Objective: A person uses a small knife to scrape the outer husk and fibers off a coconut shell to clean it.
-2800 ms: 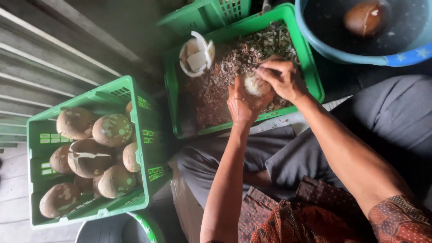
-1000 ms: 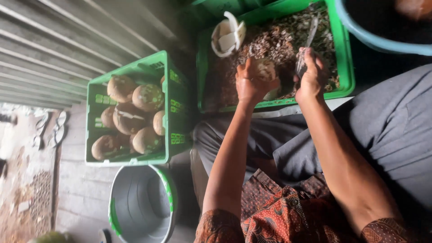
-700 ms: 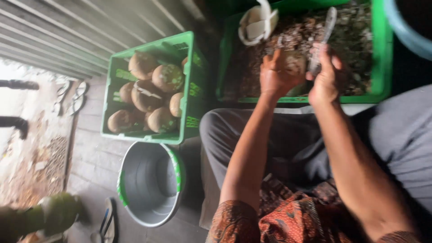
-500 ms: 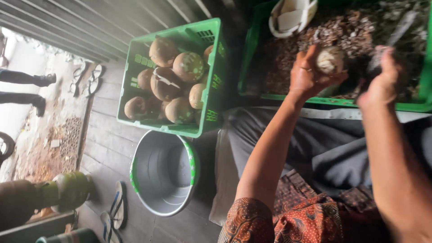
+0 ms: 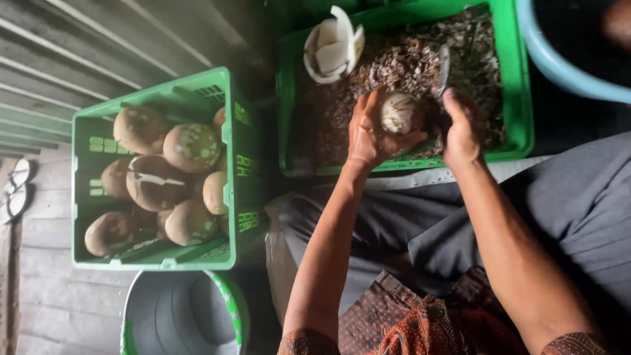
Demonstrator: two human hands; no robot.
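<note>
Both crates [image 5: 227,164] are bright green. The coconuts [image 5: 190,148] are brown, mottled with pale patches. Grey trousers [image 5: 394,223], a red-brown patterned cloth [image 5: 427,322], a blue basin [image 5: 559,66], white coconut pieces [image 5: 332,49].

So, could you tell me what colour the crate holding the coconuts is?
Bright green crate, head view.

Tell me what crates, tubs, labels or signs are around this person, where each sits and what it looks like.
Green plastic crate, left: slotted walls, full of brown coconuts.
Second green crate, top centre: holds brown peelings and white coconut pieces.
Blue tub, top right: curved rim.
Grey basin, bottom left: green rim.
No signs or screens.
Left hand holds a peeled coconut; right hand grips a knife.
</note>
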